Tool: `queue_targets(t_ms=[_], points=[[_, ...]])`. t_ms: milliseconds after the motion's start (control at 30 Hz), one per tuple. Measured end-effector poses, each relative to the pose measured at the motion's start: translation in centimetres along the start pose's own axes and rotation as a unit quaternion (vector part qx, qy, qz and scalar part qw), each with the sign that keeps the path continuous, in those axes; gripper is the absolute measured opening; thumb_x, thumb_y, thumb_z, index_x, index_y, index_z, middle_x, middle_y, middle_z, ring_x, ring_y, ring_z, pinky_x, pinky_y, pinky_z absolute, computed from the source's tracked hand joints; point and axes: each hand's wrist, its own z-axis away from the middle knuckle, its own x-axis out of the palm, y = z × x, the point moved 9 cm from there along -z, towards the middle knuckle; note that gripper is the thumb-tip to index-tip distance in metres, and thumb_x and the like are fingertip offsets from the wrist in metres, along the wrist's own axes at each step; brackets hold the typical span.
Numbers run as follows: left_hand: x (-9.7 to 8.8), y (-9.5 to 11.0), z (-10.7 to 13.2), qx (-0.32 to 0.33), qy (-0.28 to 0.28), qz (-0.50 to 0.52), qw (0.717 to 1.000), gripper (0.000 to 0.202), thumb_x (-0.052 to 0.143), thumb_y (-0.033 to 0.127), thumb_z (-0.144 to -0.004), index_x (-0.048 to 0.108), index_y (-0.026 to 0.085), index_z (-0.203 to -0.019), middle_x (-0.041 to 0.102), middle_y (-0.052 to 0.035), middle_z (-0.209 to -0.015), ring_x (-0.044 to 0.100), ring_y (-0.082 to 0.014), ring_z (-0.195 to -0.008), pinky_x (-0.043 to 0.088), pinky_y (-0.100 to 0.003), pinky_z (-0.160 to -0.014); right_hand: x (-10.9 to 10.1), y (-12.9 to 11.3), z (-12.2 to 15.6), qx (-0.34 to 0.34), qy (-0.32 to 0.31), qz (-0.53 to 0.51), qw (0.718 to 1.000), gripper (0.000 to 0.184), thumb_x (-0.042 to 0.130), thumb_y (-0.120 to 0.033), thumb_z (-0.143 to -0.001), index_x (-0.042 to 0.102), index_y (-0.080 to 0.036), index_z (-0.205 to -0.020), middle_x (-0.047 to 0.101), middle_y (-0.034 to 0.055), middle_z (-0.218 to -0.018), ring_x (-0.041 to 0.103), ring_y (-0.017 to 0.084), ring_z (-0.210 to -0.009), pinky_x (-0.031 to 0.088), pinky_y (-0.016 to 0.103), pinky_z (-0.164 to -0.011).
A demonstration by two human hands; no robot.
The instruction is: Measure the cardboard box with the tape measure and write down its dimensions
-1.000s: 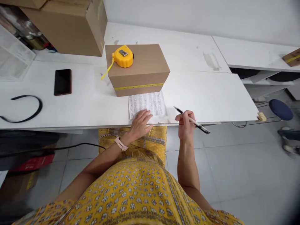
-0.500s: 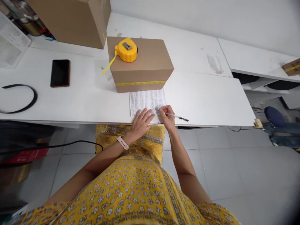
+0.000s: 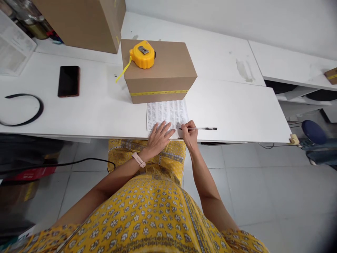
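A printed sheet of paper (image 3: pixel 167 111), covered in columns of small text, lies at the front edge of the white table. My left hand (image 3: pixel 159 136) rests flat on its lower edge with the fingers spread. At the sheet's lower right corner, my right hand (image 3: pixel 190 133) is closed round a pen (image 3: pixel 207 128), whose tip points left onto the paper. Behind the sheet stands a cardboard box (image 3: pixel 160 82) with a yellow tape band, covering the paper's far end. On top of the box sits a yellow tape measure (image 3: pixel 143 55) with its wrist strap hanging over the side.
A phone (image 3: pixel 68 81) and a black curved band (image 3: pixel 40 109) lie on the table to the left. A larger cardboard box (image 3: pixel 79 26) stands at the back left beside a clear plastic container (image 3: pixel 15 45). A blue stool (image 3: pixel 314 131) is off to the right.
My right hand has shifted slightly right and turned, and the pen now lies closer to level, its back end further right. My left hand stays flat on the paper.
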Motion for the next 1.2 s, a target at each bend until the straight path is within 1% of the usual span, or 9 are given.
queue_targets(t_ms=[100, 167, 200, 267, 367, 467, 600, 833, 1200], points=[[-0.1, 0.0, 0.0, 0.001, 0.002, -0.005, 1.0, 0.044, 0.055, 0.024, -0.099, 0.058, 0.024, -0.143, 0.047, -0.0091, -0.159, 0.037, -0.0328, -0.15, 0.029, -0.057, -0.124, 0.1, -0.1, -0.4, -0.017, -0.023, -0.037, 0.999, 0.027, 0.064, -0.048, -0.09, 0.054, -0.023, -0.086, 0.059, -0.0018, -0.077, 0.055, 0.014, -0.071, 0.044, 0.03, -0.069], [0.0, 0.0, 0.0, -0.002, 0.001, -0.005, 1.0, 0.044, 0.055, 0.025, -0.099, 0.058, 0.024, -0.143, 0.047, -0.0091, -0.159, 0.037, -0.0324, -0.151, 0.029, -0.057, -0.124, 0.2, 0.1, -0.6, -0.021, -0.038, -0.042, 0.998, 0.03, 0.07, -0.048, -0.086, 0.057, -0.023, -0.096, 0.065, 0.0011, -0.089, 0.06, 0.016, -0.082, 0.047, 0.031, -0.077], [0.1, -0.1, 0.0, -0.003, -0.001, -0.004, 1.0, 0.045, 0.055, 0.025, -0.099, 0.057, 0.025, -0.144, 0.046, -0.0092, -0.159, 0.036, -0.0322, -0.151, 0.029, -0.057, -0.124, 0.2, 0.3, -0.7, -0.02, -0.042, -0.034, 0.998, 0.031, 0.071, -0.048, -0.084, 0.058, -0.023, -0.097, 0.065, 0.0014, -0.091, 0.06, 0.016, -0.083, 0.047, 0.032, -0.078], [0.3, -0.1, 0.0, -0.004, -0.002, -0.003, 1.0, 0.045, 0.055, 0.025, -0.099, 0.057, 0.025, -0.144, 0.046, -0.0094, -0.159, 0.036, -0.0321, -0.151, 0.028, -0.057, -0.124, 0.1, 0.7, -0.6, -0.015, -0.036, -0.008, 0.999, 0.027, 0.069, -0.046, -0.085, 0.057, -0.023, -0.091, 0.062, -0.0008, -0.082, 0.056, 0.014, -0.075, 0.045, 0.03, -0.071], [0.3, -0.1, 0.0, -0.004, 0.0, -0.001, 1.0, 0.044, 0.055, 0.026, -0.099, 0.058, 0.024, -0.143, 0.046, -0.0096, -0.159, 0.037, -0.0326, -0.151, 0.029, -0.057, -0.124, 0.0, 0.8, -0.2, -0.015, -0.02, 0.025, 0.999, 0.024, 0.062, -0.04, -0.089, 0.049, -0.023, -0.077, 0.047, -0.0059, -0.064, 0.043, 0.011, -0.059, 0.036, 0.027, -0.058], [0.3, -0.1, 0.0, -0.004, -0.003, 0.005, 1.0, 0.045, 0.057, 0.025, -0.098, 0.058, 0.022, -0.143, 0.046, -0.0104, -0.159, 0.036, -0.0329, -0.151, 0.028, -0.058, -0.123, 0.3, 0.5, 0.2, -0.013, -0.03, 0.055, 0.998, 0.025, 0.058, -0.036, -0.089, 0.044, -0.024, -0.072, 0.039, -0.0077, -0.057, 0.037, 0.01, -0.053, 0.03, 0.026, -0.053], [0.2, -0.1, -0.1, -0.007, -0.013, 0.01, 1.0, 0.047, 0.056, 0.025, -0.098, 0.056, 0.019, -0.144, 0.046, -0.0119, -0.159, 0.035, -0.0321, -0.152, 0.028, -0.057, -0.124, 0.5, 0.1, 0.3, -0.015, -0.035, 0.076, 0.996, 0.024, 0.058, -0.036, -0.088, 0.044, -0.024, -0.072, 0.039, -0.008, -0.055, 0.036, 0.01, -0.052, 0.029, 0.026, -0.052], [0.3, -0.1, 0.0, -0.008, -0.014, 0.006, 1.0, 0.046, 0.053, 0.026, -0.099, 0.055, 0.021, -0.145, 0.045, -0.0103, -0.16, 0.035, -0.031, -0.152, 0.027, -0.057, -0.125, 0.7, 0.5, 0.2, -0.018, -0.041, 0.087, 0.995, 0.025, 0.058, -0.037, -0.089, 0.044, -0.024, -0.072, 0.038, -0.0082, -0.055, 0.035, 0.01, -0.051, 0.028, 0.026, -0.051], [0.4, -0.1, 0.0, -0.011, -0.014, 0.01, 1.0, 0.045, 0.052, 0.025, -0.099, 0.056, 0.021, -0.144, 0.045, -0.0099, -0.16, 0.034, -0.0312, -0.152, 0.025, -0.057, -0.125, 1.0, -0.1, 0.1, -0.032, -0.053, 0.112, 0.992, 0.026, 0.059, -0.037, -0.087, 0.044, -0.024, -0.071, 0.039, -0.0083, -0.054, 0.035, 0.01, -0.05, 0.028, 0.026, -0.051]])
